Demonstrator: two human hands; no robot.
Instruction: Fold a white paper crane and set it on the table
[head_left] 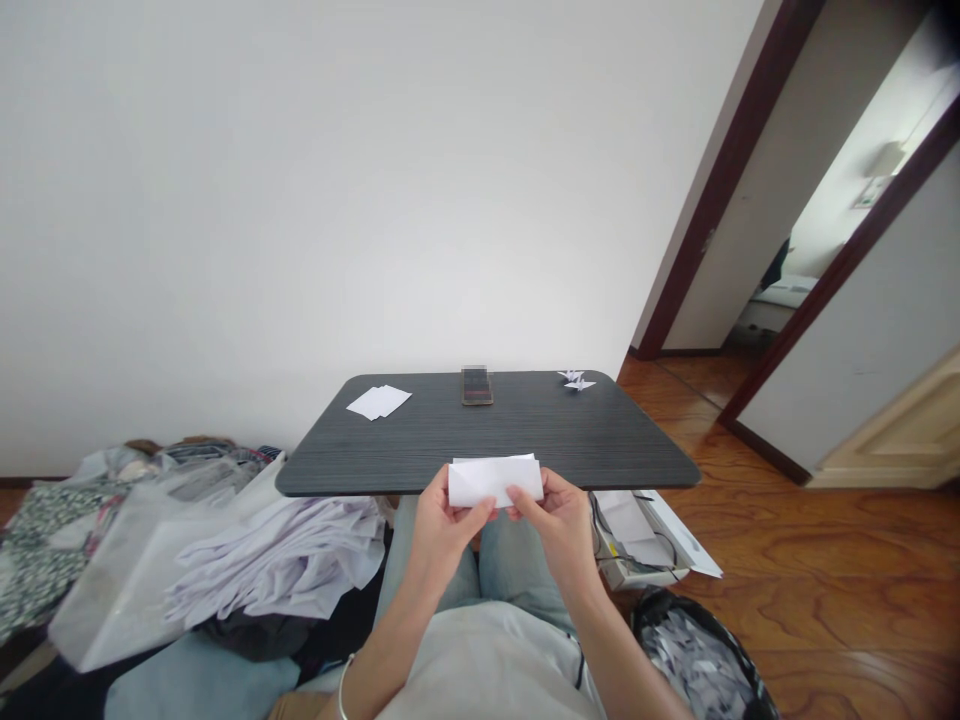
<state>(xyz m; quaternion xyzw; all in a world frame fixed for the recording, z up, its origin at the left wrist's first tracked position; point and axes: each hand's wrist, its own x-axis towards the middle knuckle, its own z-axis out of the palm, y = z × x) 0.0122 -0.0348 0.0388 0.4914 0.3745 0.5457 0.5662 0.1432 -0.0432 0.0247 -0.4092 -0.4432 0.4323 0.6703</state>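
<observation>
I hold a folded white sheet of paper (495,478) in both hands at the near edge of a small dark table (495,430). My left hand (444,528) pinches its lower left part, thumb on top. My right hand (559,520) pinches its lower right part the same way. The paper is a wide rectangle with a fold along its top. Both hands hover over my lap, just in front of the table edge.
On the table lie loose white sheets (379,402) at the back left, a phone (477,386) at the back middle and folded paper cranes (576,380) at the back right. Clothes and bags (225,560) pile up to my left. A box of papers (645,540) and a dark bag (697,660) sit on the wooden floor at my right.
</observation>
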